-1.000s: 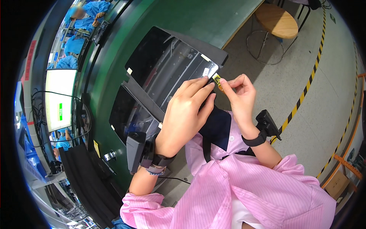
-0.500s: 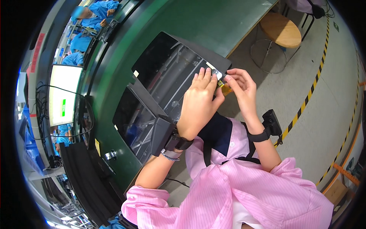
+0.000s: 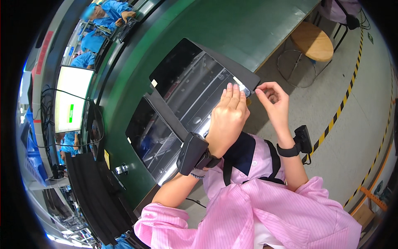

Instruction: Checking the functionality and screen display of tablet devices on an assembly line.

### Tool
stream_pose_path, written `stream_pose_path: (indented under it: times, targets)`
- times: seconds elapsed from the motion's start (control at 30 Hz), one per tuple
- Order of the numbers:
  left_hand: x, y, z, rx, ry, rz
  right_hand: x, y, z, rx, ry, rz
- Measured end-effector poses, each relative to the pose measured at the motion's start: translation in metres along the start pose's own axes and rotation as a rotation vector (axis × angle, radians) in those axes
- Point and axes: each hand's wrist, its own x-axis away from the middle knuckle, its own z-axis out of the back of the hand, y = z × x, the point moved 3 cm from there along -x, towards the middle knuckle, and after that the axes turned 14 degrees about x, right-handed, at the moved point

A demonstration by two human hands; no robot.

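A dark glossy panel [image 3: 176, 62] in a grey frame lies on the green workbench, its surface reflecting lights. My left hand [image 3: 228, 114] rests flat on its right end, fingers stretched out and close together. Just beyond that end, my right hand [image 3: 275, 99] has thumb and forefinger pinched at the panel's corner. Whatever is between those fingertips is too small to make out. A bit of yellow shows beside my left hand, mostly covered. A second, similar dark panel [image 3: 145, 120] lies to the left, partly behind my left wrist.
The green workbench [image 3: 236, 29] stretches away to the far right. A lit monitor [image 3: 74, 99] stands at the left, near a black ribbed cover [image 3: 93, 195]. A round wooden stool [image 3: 313, 41] stands on the floor at right. People in blue work at the far left.
My right hand has moved slightly right, away from the left hand, its fingers more curled. My left hand now covers most of the yellow piece. The whole view has shifted a little.
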Motion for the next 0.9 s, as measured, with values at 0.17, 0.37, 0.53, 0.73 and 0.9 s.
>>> stream_pose_path:
  times: [0.17, 0.37, 0.53, 0.73, 0.9]
  targets:
    - [0.003, 0.001, 0.004, -0.028, 0.013, 0.017, -0.025, -0.028, 0.003, 0.011, -0.017, 0.067]
    - [0.004, -0.002, 0.018, 0.097, -0.076, 0.18, -0.104, -0.085, -0.069, 0.358, -0.35, 0.499]
    - [-0.006, -0.018, 0.128, 0.077, 0.11, 0.226, -0.15, -0.062, -0.135, 0.545, -0.464, 0.616]
    - [0.053, -0.113, 0.224, 0.093, 0.014, 0.382, -0.165, -0.057, -0.15, 0.396, -0.601, 0.45]
    - [0.079, -0.179, 0.225, 0.14, -0.244, 0.375, -0.169, -0.064, -0.158, 0.341, -0.741, 0.294]
